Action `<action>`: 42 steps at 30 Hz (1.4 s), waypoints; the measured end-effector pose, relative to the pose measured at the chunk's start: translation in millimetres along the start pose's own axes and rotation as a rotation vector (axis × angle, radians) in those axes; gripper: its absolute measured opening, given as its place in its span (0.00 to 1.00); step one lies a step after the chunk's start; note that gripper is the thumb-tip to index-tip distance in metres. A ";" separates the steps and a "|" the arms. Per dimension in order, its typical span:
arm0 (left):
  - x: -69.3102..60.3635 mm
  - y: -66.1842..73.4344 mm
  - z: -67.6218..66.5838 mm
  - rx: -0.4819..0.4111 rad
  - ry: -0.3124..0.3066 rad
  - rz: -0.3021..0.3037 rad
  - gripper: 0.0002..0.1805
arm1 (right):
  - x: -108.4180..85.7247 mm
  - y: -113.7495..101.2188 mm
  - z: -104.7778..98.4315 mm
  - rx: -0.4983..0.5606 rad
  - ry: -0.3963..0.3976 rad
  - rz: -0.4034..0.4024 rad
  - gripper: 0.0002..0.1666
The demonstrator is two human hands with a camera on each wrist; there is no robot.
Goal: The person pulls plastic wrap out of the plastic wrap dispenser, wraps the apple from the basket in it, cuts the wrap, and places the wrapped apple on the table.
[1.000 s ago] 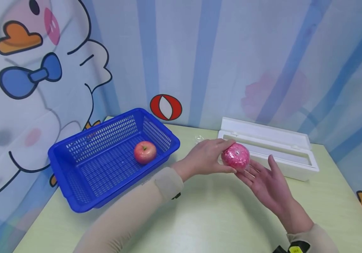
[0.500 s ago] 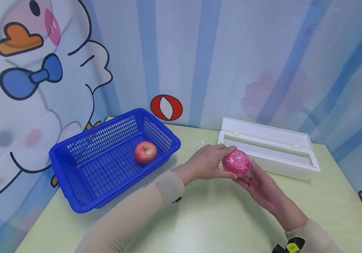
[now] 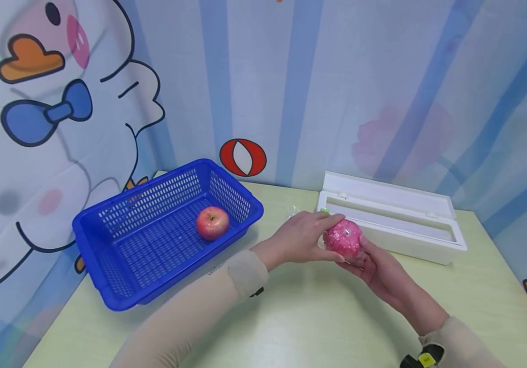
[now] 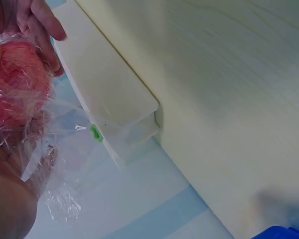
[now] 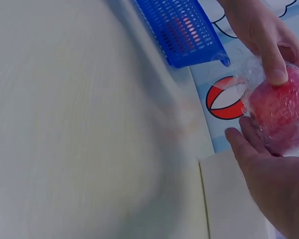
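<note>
A round ball of pink string point(image 3: 343, 237), wrapped in clear plastic film, is held above the table, in front of the white box. My left hand point(image 3: 306, 235) grips its left side, thumb below and fingers above. From the lower right my right hand point(image 3: 385, 276) holds it, the thumb against its side and the fingers underneath. In the left wrist view, pink strands show through the crinkled film point(image 4: 62, 196), whose loose end trails off the ball. The right wrist view has both hands around the wrapped ball point(image 5: 281, 112).
A blue plastic basket point(image 3: 139, 286) stands on the left of the table point(image 3: 291, 327), with a red apple point(image 3: 212, 223) inside. Behind my hands lies a long white box point(image 3: 415, 243), its lid raised. A small green piece point(image 4: 95, 133) shows at the box's edge. A printed curtain point(image 3: 263, 76) hangs behind.
My right hand, whose fingers were spread with the thumb raised, has closed in around the ball's lower right side. My left hand keeps its grip, moving only slightly.
</note>
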State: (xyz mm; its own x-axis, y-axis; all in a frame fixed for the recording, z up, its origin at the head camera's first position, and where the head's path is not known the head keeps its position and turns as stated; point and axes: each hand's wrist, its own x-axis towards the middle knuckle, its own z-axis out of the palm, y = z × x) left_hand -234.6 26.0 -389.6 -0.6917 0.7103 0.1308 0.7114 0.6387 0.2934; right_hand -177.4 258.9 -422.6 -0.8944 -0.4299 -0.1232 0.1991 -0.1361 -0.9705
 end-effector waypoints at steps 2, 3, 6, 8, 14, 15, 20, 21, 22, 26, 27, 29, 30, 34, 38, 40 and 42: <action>-0.4 -0.3 -0.7 0.002 0.003 -0.001 0.50 | -1.4 -3.2 -4.2 -0.054 -0.039 0.003 0.39; -0.7 -0.4 -1.2 0.005 0.002 -0.002 0.50 | -2.2 -4.9 -6.6 -0.084 -0.052 0.006 0.40; -1.5 -0.1 -2.8 0.024 -0.001 -0.003 0.50 | -4.6 -9.6 -13.5 -0.162 -0.073 0.020 0.41; -1.6 0.8 -3.9 0.041 -0.003 0.005 0.50 | -5.6 -12.3 -17.0 -0.211 -0.073 0.030 0.42; -1.0 3.8 -4.2 0.067 -0.017 0.009 0.51 | -6.8 -15.9 -18.9 -0.282 -0.038 0.040 0.41; -1.1 3.8 -3.7 0.065 -0.021 0.008 0.51 | -6.7 -15.6 -18.5 -0.287 -0.034 0.040 0.41; -1.8 0.7 -0.7 0.054 -0.024 0.015 0.50 | -7.6 -17.6 -17.6 -0.401 -0.025 0.057 0.39; -2.3 -0.1 -0.7 0.051 -0.023 0.014 0.49 | -7.9 -19.6 -17.8 -0.454 -0.023 0.052 0.39; -2.8 -0.9 -1.2 0.047 -0.024 0.013 0.49 | -8.2 -21.8 -18.0 -0.526 -0.021 0.032 0.39; -5.1 -2.8 -5.0 0.039 -0.032 0.002 0.49 | -8.9 -32.9 -16.5 -0.813 -0.011 -0.096 0.43; -5.5 -2.9 -6.1 0.039 -0.038 -0.003 0.50 | -8.3 -35.4 -15.2 -0.877 -0.011 -0.141 0.45; -6.1 -3.0 -7.8 0.044 -0.042 -0.006 0.50 | -6.3 -40.0 -11.7 -0.970 -0.016 -0.213 0.48; -6.3 -2.9 -8.6 0.045 -0.045 -0.008 0.50 | -4.8 -42.0 -9.6 -1.007 -0.020 -0.240 0.49; -7.3 -1.0 -11.6 0.047 -0.056 -0.024 0.52 | 1.0 -45.5 -2.9 -1.116 -0.022 -0.319 0.50; -7.7 0.9 -14.5 0.040 -0.072 -0.043 0.53 | 3.0 -45.7 1.1 -1.145 -0.001 -0.323 0.50; -7.7 1.1 -15.6 0.026 -0.075 -0.052 0.54 | 3.7 -45.5 2.2 -1.154 0.010 -0.316 0.50; -7.4 0.9 -16.3 0.010 -0.074 -0.058 0.54 | 4.5 -45.2 2.8 -1.163 0.018 -0.315 0.50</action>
State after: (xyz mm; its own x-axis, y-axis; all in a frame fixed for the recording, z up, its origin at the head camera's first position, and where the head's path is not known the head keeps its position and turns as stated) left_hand -230.9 16.5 -374.9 -0.7205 0.6921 0.0434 0.6722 0.6817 0.2889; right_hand -189.3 260.7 -378.7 -0.8459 -0.5091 0.1591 -0.5012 0.6567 -0.5635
